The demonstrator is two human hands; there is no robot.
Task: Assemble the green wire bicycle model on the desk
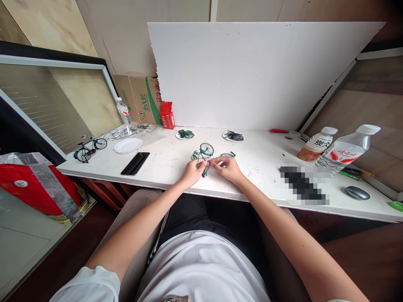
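A small green model bicycle (207,149) is held just above the white table, its spoked wheel pointing away from me. My left hand (193,172) is closed on its frame from the left. From the right, my right hand (229,168) pinches at a small round part low on the same bicycle; the fingertips hide most of that part. Partly behind my right hand lies a loose green wheel with a fender (228,154). Farther back, one white plate holds green bicycle parts (185,134) and another holds black parts (233,136).
A finished-looking black model bicycle (90,147) stands at the left, near a stack of white plates (128,145) and a phone (135,163). On the right are a brown drink bottle (316,144), a water bottle (349,149) and a computer mouse (357,192). A white foam board (252,75) rises behind.
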